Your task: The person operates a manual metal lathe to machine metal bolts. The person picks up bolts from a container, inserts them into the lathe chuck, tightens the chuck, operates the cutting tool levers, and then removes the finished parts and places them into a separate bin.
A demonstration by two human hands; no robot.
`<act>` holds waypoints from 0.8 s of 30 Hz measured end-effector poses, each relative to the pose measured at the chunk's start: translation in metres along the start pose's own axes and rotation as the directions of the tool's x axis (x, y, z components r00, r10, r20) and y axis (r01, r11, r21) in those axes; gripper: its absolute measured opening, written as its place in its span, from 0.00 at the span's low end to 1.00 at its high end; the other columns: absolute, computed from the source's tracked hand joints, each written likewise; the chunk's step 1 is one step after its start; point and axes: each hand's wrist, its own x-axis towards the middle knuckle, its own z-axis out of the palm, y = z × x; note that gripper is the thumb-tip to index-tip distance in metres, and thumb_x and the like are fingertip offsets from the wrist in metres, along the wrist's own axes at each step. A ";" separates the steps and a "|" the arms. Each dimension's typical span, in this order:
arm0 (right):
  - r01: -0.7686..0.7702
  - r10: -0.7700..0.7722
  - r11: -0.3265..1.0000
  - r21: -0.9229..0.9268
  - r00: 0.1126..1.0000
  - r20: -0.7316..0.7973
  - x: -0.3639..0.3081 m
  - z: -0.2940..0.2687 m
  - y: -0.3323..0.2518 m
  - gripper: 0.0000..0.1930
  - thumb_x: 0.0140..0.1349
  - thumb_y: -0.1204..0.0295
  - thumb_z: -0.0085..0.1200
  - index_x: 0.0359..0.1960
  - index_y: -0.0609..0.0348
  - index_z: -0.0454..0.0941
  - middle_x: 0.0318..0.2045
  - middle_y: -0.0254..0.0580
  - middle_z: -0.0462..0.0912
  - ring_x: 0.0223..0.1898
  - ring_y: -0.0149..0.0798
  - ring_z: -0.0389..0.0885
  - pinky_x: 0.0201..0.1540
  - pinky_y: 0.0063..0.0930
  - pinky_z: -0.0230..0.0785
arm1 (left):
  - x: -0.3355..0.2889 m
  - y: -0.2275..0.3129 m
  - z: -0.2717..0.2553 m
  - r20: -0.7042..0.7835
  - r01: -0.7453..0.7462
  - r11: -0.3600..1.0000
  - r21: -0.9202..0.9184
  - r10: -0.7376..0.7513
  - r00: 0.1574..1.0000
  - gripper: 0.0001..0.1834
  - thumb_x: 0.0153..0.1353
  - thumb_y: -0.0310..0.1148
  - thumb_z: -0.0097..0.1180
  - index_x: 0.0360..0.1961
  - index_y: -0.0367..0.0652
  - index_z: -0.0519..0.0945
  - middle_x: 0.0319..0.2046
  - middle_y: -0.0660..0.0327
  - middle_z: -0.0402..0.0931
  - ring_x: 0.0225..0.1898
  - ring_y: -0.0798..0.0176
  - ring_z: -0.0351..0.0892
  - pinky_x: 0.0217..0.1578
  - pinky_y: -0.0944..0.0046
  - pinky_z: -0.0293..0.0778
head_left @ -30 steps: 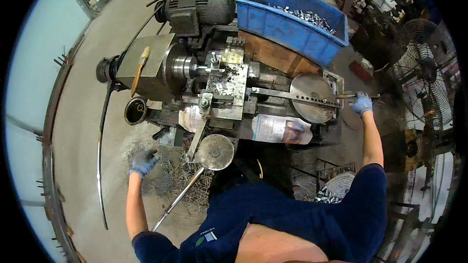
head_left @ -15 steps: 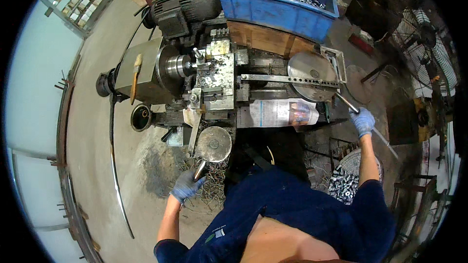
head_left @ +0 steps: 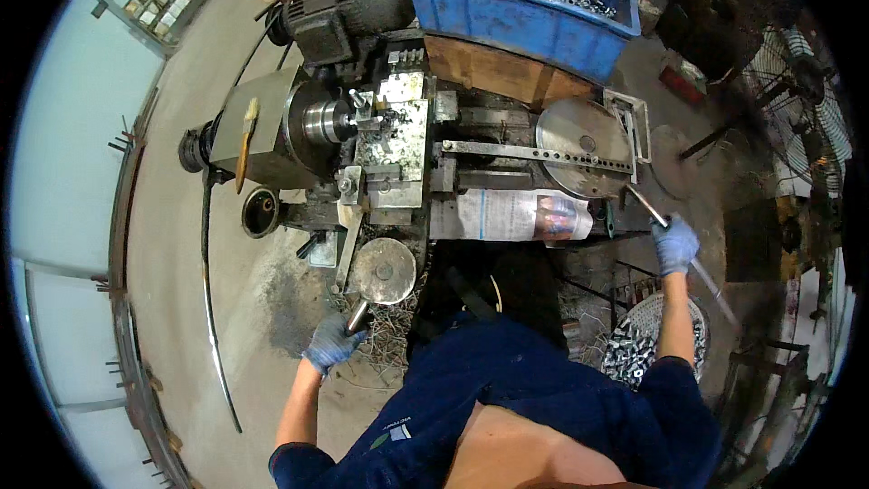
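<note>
My left hand, in a blue-grey glove, is closed around the short metal handle below a small round plate. A flat bar links that plate to the lathe's tool slide. Out to the right, my gloved right hand grips a long steel lever that runs from a large round plate and past my fist. A drilled bar crosses this plate and reaches toward the slide. Left of the slide sits the shiny spindle chuck; any workpiece there is too small to make out.
A blue bin of small metal parts stands on a wooden box behind the lathe, beside a motor. A brush lies on the headstock. Newspaper covers the front ledge. A basket of metal parts stands by my right arm.
The tool slide and small plate have shifted slightly left, toward the chuck, with my left hand. My right hand and the lever have swung a little downward. The whole view has also shifted slightly.
</note>
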 end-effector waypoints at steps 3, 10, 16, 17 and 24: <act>0.105 -0.113 0.989 -0.101 0.990 -0.079 0.059 0.016 0.012 0.17 0.48 0.53 0.57 0.30 0.51 0.78 0.28 0.46 0.80 0.33 0.50 0.79 0.37 0.42 0.70 | 0.002 0.005 -0.009 0.063 0.032 0.999 0.021 -0.033 0.997 0.18 0.51 0.45 0.58 0.30 0.39 0.77 0.22 0.44 0.74 0.26 0.41 0.74 0.28 0.51 0.69; 0.103 -0.128 0.975 -0.196 0.984 -0.122 0.156 0.031 -0.057 0.32 0.50 0.52 0.53 0.54 0.59 0.68 0.58 0.49 0.66 0.62 0.49 0.57 0.64 0.45 0.44 | 0.011 0.005 -0.021 0.232 -0.054 0.982 -0.181 0.096 0.968 0.25 0.54 0.52 0.56 0.41 0.40 0.77 0.26 0.51 0.77 0.28 0.56 0.76 0.32 0.57 0.70; 0.357 -0.328 0.933 0.043 0.894 -0.305 0.062 0.031 -0.071 0.36 0.45 0.55 0.60 0.54 0.64 0.67 0.56 0.52 0.67 0.61 0.53 0.59 0.64 0.42 0.46 | 0.044 -0.071 -0.055 -0.121 0.043 0.901 -0.431 -0.105 0.987 0.29 0.55 0.52 0.55 0.49 0.39 0.75 0.37 0.54 0.79 0.41 0.60 0.77 0.45 0.62 0.70; 0.369 -0.322 0.919 0.141 0.906 -0.275 0.045 0.031 -0.066 0.36 0.44 0.57 0.62 0.54 0.64 0.67 0.56 0.54 0.67 0.61 0.54 0.59 0.64 0.44 0.46 | 0.064 -0.110 -0.059 -0.241 0.108 0.949 -0.297 -0.184 0.953 0.29 0.54 0.51 0.56 0.48 0.39 0.75 0.40 0.53 0.79 0.44 0.59 0.77 0.47 0.62 0.69; 0.202 -0.151 0.931 0.303 0.971 -0.184 -0.034 0.051 -0.033 0.21 0.47 0.57 0.61 0.35 0.63 0.78 0.35 0.51 0.80 0.38 0.51 0.77 0.47 0.36 0.68 | 0.156 -0.171 -0.079 -0.328 0.236 0.909 0.344 -0.119 0.937 0.27 0.55 0.52 0.49 0.46 0.41 0.76 0.41 0.46 0.77 0.45 0.45 0.75 0.46 0.53 0.70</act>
